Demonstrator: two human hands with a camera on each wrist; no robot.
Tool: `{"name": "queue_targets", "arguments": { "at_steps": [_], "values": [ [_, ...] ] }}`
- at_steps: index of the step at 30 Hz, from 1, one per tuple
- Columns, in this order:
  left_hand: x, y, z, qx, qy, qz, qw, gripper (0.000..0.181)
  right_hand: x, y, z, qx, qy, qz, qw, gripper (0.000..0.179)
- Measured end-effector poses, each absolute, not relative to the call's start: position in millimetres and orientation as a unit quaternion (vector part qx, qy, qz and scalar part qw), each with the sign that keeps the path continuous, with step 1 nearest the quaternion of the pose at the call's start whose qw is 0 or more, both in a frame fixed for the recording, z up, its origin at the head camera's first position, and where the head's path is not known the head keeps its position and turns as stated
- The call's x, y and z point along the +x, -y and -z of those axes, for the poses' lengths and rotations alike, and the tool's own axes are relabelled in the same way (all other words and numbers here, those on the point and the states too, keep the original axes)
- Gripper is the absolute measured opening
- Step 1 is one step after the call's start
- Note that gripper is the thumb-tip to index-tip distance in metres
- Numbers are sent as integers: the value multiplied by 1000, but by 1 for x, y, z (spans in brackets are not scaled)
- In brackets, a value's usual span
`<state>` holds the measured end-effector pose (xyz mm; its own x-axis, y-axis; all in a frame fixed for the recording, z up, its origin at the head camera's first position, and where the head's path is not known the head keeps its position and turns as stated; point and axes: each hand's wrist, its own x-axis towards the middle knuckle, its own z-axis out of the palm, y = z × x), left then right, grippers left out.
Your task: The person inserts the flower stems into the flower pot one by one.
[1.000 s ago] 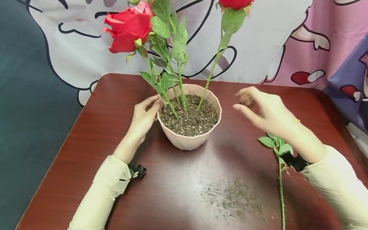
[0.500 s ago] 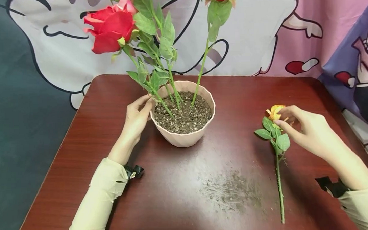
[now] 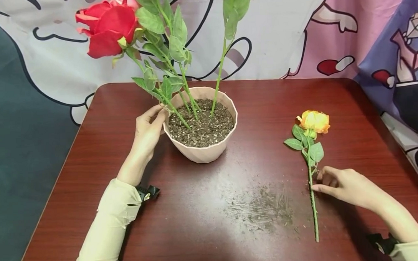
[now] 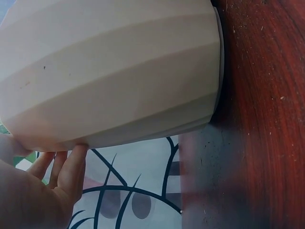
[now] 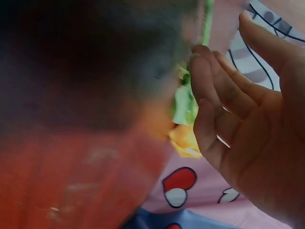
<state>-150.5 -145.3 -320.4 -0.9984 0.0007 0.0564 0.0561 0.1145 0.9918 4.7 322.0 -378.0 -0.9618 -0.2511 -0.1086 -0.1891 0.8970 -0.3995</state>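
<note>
A pale pink faceted flower pot (image 3: 202,153) full of dark soil (image 3: 203,125) stands on the table. My left hand (image 3: 144,131) holds its left rim, the fingers against the outer wall, which fills much of the left wrist view. Red roses (image 3: 110,30) on leafy green stems rise from the soil. At the right, a yellow rose (image 3: 315,121) lies flat, its green stem (image 3: 313,211) pointing toward the front. My right hand (image 3: 350,187) is beside that stem, thumb and fingers apart around it. In the right wrist view the fingers (image 5: 209,81) are loosely bent.
Crumbs of soil (image 3: 263,209) are scattered over the front middle of the reddish-brown table (image 3: 198,227). A cartoon-printed cloth (image 3: 271,20) hangs right behind the table's far edge. The upper blooms run out of the top of the head view.
My right hand has moved from beside the pot, past the yellow bloom, and down to its stem. The left hand stays at the pot's rim. The head view has shifted.
</note>
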Motion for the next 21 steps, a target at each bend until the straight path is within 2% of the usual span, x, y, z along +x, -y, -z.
{"name": "queue_targets", "arguments": {
  "at_steps": [6,15,21],
  "values": [
    [-150,145,321,-22,743,669,21,32,12,-323,389,-118,-960,213,137,24],
    [-150,146,321,-20,741,671,25,31,11,-319,391,-118,-959,213,148,26],
    [-151,145,321,-25,740,672,22,32,9,-318,392,-94,-926,291,221,25]
  ]
}}
